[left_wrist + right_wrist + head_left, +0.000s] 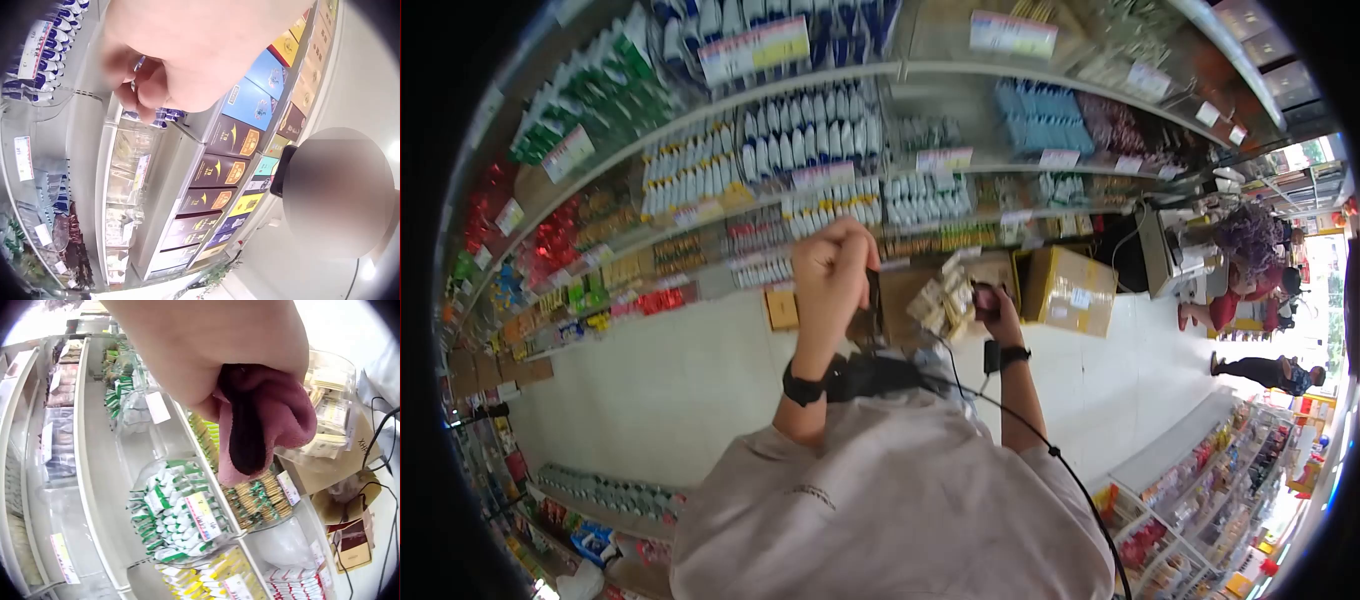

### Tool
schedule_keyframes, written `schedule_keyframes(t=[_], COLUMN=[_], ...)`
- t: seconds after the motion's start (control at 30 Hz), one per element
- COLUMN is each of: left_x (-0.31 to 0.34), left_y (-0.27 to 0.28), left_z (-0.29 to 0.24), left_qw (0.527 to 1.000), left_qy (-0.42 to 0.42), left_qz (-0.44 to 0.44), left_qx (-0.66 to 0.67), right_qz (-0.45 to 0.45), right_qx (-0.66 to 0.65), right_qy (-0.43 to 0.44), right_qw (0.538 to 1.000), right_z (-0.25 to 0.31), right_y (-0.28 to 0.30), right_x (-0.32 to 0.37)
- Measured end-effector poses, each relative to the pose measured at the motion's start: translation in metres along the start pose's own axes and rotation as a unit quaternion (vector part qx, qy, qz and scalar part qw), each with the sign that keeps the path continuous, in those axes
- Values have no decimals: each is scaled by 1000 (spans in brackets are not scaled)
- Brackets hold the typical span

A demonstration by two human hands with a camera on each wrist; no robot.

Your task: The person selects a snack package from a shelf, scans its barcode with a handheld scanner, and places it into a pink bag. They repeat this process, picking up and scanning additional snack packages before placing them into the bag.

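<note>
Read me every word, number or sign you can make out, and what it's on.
"XH", third letter unclear: cardboard box, right wrist view.
Too small or blurred to read: shelf price tags; dark brown boxes; shirt print; taped carton's label.

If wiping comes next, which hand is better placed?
Probably the right: the right hand already grips the cloth. The left hand is raised with curled fingers, no cloth visible in it.

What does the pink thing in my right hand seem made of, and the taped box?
The pink cloth looks like soft matte fabric, perhaps microfibre: fuzzy surface, loose folds. The taped box seems cardboard: dull tan faces, straight edges, yellowish tape.
</note>
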State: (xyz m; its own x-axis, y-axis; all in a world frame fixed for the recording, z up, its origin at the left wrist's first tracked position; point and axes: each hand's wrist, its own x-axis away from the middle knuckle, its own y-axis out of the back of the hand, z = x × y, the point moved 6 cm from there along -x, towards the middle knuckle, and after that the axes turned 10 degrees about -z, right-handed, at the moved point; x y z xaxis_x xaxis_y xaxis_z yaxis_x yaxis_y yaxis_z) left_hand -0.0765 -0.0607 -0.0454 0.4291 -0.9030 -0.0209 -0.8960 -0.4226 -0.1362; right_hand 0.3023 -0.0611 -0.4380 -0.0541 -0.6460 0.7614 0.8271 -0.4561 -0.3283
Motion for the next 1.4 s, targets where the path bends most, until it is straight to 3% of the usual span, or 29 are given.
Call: schedule_keyframes(t=[0.1,0.17,0.2,0.23,0.3,0.33,0.37,0.43,0.53,0.63,0.7,0.77,0.87,0.97,1.13,1.4], left_x=[-7,-14,-17,-20,-28,-30,-34,-43,-72,-109,-132,-172,-240,-271,-320,-348], left_y=[-20,-36,-44,-51,-66,-74,-83,-104,-131,-159,-178,-201,-228,-235,-224,-212], left_z=[-2,-5,-9,-14,-27,-34,-42,-58,-71,-91,-110,-116,-102,-88,-49,-20], left_qw=[998,997,995,992,989,988,988,989,975,954,913,886,833,810,813,874], left_qy=[-39,-55,-85,-113,-134,-142,-135,-118,-203,-297,-397,-420,-390,-282,-206,-187], left_qz=[43,47,50,53,58,59,69,85,88,43,23,27,0,49,105,140], left_qx=[-3,-6,6,17,21,22,19,14,29,-12,-97,-194,-394,-512,-534,-426], right_qz=[78,50,123,83,185,239,97,213,377,206,159,132,155,216,142,192], right_qx=[-41,-126,-197,-219,-289,-204,-209,-210,-178,-192,-207,-218,-204,-167,-246,-200], right_qy=[4,52,5,23,-35,77,77,92,118,118,129,138,151,169,154,166], right_qw=[996,989,973,972,939,946,970,950,901,952,957,957,955,947,946,946], right_z=[35,46,55,72,87,101,116,127,144,162,169,176,180,189,200,212], right_y=[-9,4,-4,-26,-29,-34,-53,-47,-46,-66,-70,-72,-74,-80,-73,-53], right_x=[18,6,12,46,49,55,87,77,66,100,106,101,94,107,105,107])
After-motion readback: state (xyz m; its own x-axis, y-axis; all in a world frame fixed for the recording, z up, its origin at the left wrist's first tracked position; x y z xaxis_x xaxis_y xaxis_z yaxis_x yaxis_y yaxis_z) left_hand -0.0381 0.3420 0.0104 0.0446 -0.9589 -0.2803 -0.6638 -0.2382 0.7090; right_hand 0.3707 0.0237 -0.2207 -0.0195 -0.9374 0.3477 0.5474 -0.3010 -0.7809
